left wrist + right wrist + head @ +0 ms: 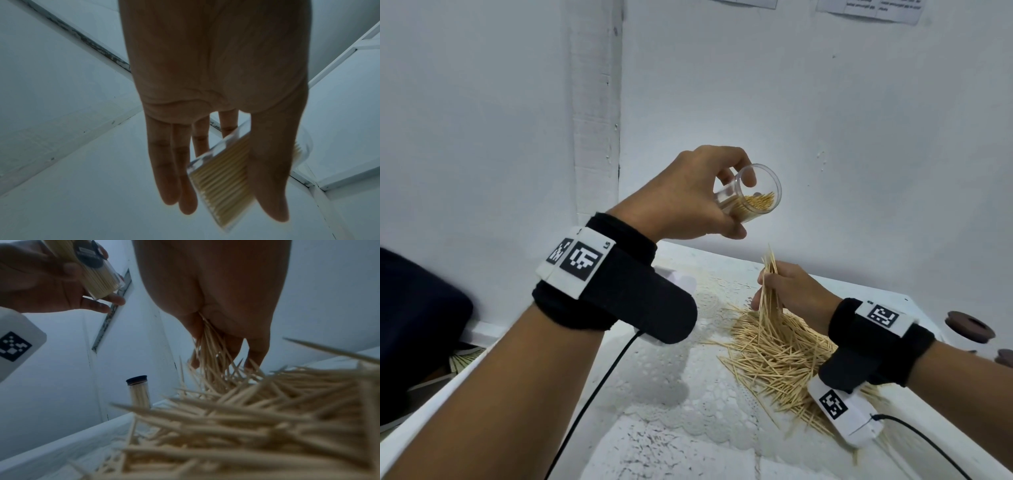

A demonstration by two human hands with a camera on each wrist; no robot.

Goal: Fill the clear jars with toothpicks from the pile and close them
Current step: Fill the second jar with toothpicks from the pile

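Note:
My left hand [698, 195] holds a clear jar [751, 193] up in the air, tilted with its open mouth toward the right; it is partly filled with toothpicks. The left wrist view shows the jar [222, 181] between thumb and fingers. Lower right, my right hand [787, 291] pinches a bundle of toothpicks [768, 284] standing upright just above the toothpick pile [784, 356] on the white table [661, 442]. The right wrist view shows that bundle [211, 363] hanging from the fingers over the pile [246, 426], and the held jar [96, 270] at upper left.
A filled jar with a dark lid [138, 391] stands upright at the back by the wall. Dark round lids [969, 330] lie at the table's right edge. A lace cloth [709, 394] covers the tabletop. A cable [599, 387] runs from my left wrist.

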